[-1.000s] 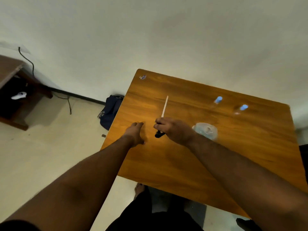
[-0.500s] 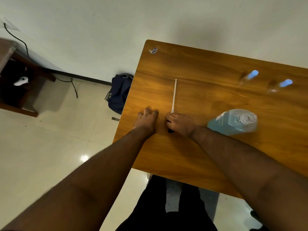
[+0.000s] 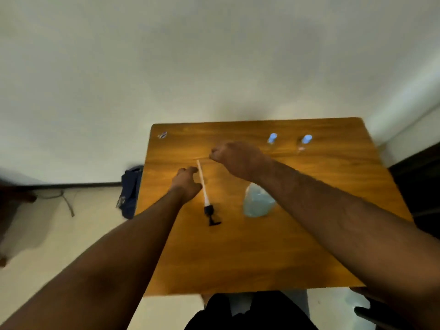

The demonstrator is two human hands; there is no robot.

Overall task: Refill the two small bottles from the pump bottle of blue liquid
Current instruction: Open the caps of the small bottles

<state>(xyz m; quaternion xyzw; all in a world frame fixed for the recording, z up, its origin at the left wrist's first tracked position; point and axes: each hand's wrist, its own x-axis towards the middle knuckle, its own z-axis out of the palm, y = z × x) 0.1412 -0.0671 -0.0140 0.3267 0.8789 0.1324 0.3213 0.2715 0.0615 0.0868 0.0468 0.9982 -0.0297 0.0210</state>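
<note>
Lying flat on the wooden table [image 3: 262, 258], the pump head [image 3: 210, 214] with its long white tube [image 3: 202, 179] is out of the bottle, presumably set aside so the blue liquid can be poured freely. Big bottle [image 3: 256, 201]: upright, blue liquid inside, partly hidden behind the right forearm, mouth not visible. Two small bottles [image 3: 271, 139] [image 3: 306, 140]: blue-topped, standing side by side near the far edge, well apart from the big bottle. Left hand [image 3: 188, 184]: resting beside the tube, fingers loosely curled, holding nothing. Right hand [image 3: 234, 158]: raised above the table, curled into a loose fist; too blurred to tell whether it pinches anything. Obstructions, as judged: the right arm crosses over the big bottle; the tube lies between the hands. Surroundings: a small scrap [image 3: 162, 135] at the far left corner, a dark bag [image 3: 130, 191] on the floor against the wall.
</note>
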